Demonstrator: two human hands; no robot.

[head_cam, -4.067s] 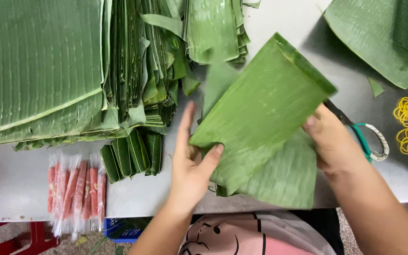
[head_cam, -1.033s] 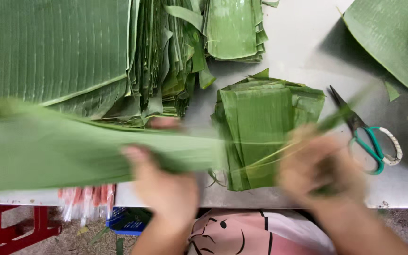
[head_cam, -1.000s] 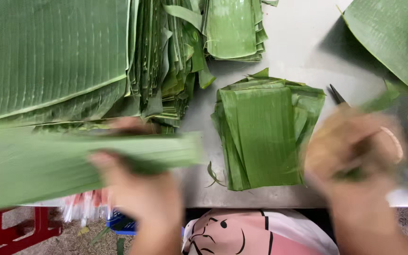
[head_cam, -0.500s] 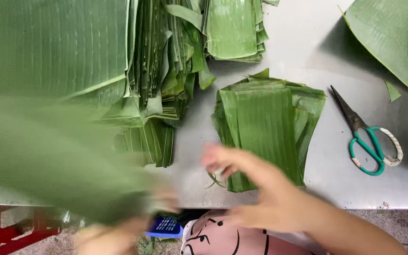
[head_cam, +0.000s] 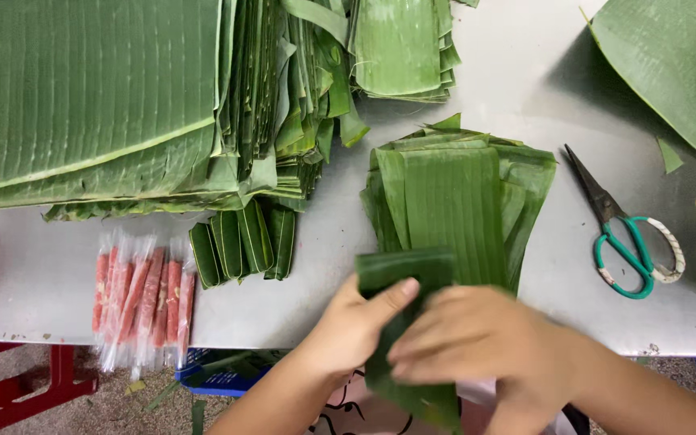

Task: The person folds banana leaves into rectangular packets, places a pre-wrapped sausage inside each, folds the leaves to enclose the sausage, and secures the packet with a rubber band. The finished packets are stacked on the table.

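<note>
Between both hands' fingers [head_cam: 420,342], folded leaf strip [head_cam: 400,270], thumb on top

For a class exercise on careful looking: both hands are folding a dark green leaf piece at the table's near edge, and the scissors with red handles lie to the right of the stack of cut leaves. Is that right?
Not quite. The head view shows the scissors with green handles, not red. The rest holds: the left hand and right hand hold the leaf piece at the table's near edge, and the scissors lie right of the stack of cut leaves.
</note>
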